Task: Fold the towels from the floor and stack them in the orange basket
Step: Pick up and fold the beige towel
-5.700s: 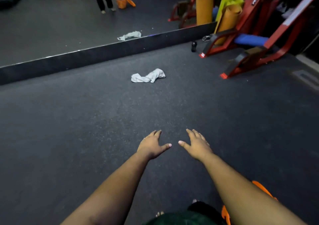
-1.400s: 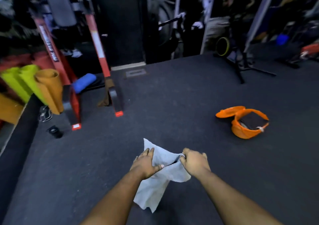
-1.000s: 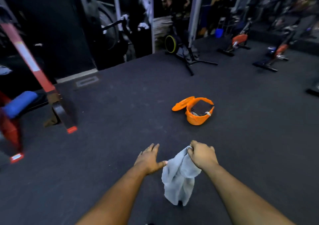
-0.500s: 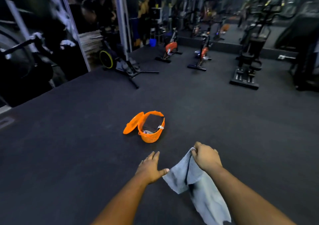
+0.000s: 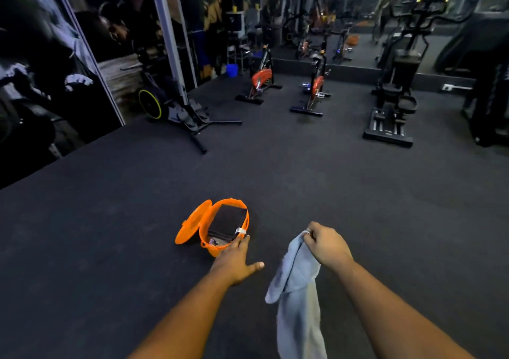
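My right hand (image 5: 326, 245) grips the top edge of a light grey towel (image 5: 298, 292), which hangs loose and unfolded below it. My left hand (image 5: 235, 261) is open with fingers straight, stretched out in front of the near rim of the orange basket (image 5: 205, 232). The basket stands on the dark floor with its round orange lid (image 5: 190, 225) leaning against its left side. A folded dark towel (image 5: 228, 221) lies inside the basket.
Two spin bikes (image 5: 260, 81) stand at the back, a stepper machine (image 5: 391, 110) at the right, and a stand with black legs (image 5: 192, 116) at the left by a mirrored wall. Dark gym floor (image 5: 358, 193) surrounds the basket.
I picked the towel off the floor and turned right toward the basket. My left hand let go of the towel; the basket now lies closer, just ahead of that hand.
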Demonstrator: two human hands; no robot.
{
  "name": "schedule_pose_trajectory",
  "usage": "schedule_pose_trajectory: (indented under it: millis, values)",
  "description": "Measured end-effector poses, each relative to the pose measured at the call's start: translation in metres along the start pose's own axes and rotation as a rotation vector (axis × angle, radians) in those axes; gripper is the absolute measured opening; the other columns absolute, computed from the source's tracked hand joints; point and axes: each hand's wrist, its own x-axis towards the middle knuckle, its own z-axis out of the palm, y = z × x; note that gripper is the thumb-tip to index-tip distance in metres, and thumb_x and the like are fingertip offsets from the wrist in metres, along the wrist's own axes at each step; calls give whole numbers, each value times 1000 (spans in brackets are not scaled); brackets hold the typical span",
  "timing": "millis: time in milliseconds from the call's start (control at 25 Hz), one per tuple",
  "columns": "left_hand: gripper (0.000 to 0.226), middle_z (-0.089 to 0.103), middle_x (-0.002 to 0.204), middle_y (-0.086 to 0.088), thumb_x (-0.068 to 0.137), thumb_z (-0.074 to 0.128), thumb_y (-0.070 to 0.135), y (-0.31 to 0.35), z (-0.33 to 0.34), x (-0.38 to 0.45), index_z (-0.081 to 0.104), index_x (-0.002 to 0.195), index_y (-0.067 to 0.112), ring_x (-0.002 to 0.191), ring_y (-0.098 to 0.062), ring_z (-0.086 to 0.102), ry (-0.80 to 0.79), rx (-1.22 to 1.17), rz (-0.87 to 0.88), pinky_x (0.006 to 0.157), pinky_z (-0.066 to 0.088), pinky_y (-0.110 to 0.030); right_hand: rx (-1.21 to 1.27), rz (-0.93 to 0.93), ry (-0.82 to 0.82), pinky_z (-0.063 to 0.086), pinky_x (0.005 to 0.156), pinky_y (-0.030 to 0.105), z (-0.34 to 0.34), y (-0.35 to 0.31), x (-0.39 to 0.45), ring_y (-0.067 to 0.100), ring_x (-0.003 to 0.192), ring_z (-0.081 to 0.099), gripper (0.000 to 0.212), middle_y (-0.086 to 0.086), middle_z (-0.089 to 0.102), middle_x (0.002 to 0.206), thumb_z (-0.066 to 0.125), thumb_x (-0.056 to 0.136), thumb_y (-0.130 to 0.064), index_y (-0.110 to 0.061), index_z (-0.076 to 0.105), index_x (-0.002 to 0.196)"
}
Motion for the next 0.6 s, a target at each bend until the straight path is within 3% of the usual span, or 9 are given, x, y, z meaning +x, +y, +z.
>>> schedule_pose_trajectory:
  millis: [120, 240, 400, 520, 600]
  values:
    - [97, 5, 172, -2, 91, 56, 67, 15, -12, 46, 7, 163, 25, 156, -28, 17, 9, 14, -77, 124, 23, -47, 131, -101, -82, 48, 65, 45, -9, 4, 62, 20, 69, 60, 21, -2, 62, 71, 51, 97, -35, -26, 47, 79]
    - [94, 7, 171, -2, 92, 62, 59, 28, -28, 92, 10, 163, 27, 156, -27, 19, 59, -60, -97, 123, 26, -50, 247, -257, -186, 46, 67, 39, -22, -3, 126, 5, 65, 54, 24, -6, 58, 69, 54, 100, -31, -29, 48, 76]
    - [95, 11, 171, 3, 90, 70, 48, 32, -59, 155, 10, 162, 31, 156, -21, 18, 113, -194, 4, 122, 31, -44, 359, -436, -404, 53, 84, 45, -33, -31, 206, 9, 86, 64, 18, -5, 67, 89, 57, 98, -36, -26, 65, 85]
    - [81, 34, 162, 9, 87, 73, 38, 31, -90, 211, 27, 153, 46, 147, -13, 36, 148, -299, 63, 115, 41, -39, 377, -540, -568, 56, 87, 43, -39, -53, 268, 12, 95, 69, 19, -5, 74, 97, 67, 94, -39, -21, 73, 93]
    - [51, 60, 134, 13, 83, 67, 33, 20, -103, 249, 52, 130, 47, 126, -8, 54, 131, -350, 93, 101, 50, -35, 369, -605, -638, 56, 86, 28, -49, -65, 308, 9, 98, 71, 14, -2, 76, 101, 71, 94, -29, -17, 77, 97]
